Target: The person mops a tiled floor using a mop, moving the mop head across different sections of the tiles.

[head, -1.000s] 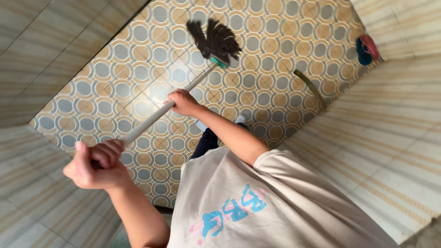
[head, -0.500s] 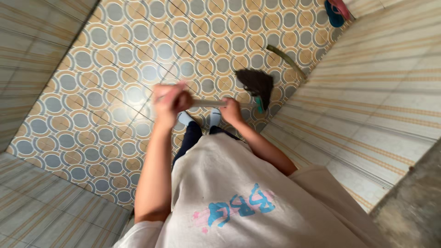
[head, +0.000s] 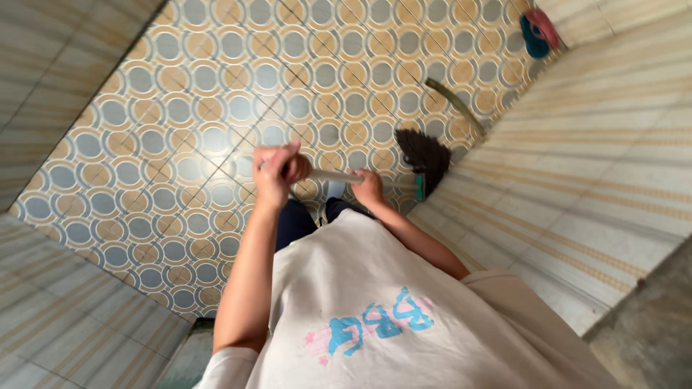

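You are holding a mop [head: 404,169] whose pale grey handle is lying nearly level across the middle of the scene. Its dark stringy head, on a teal collar, is resting on the patterned floor tiles at the right, against the wall's foot.

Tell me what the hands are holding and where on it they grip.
Both grip a mop by its pale handle: left hand at the top end, right hand farther down toward the dark head.

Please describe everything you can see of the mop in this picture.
The mop has a dark, stringy head, a small teal collar and a pale grey handle. The head rests on the patterned floor tiles, close to the striped wall. The left hand closes on the handle's upper end; the right hand holds it lower down.
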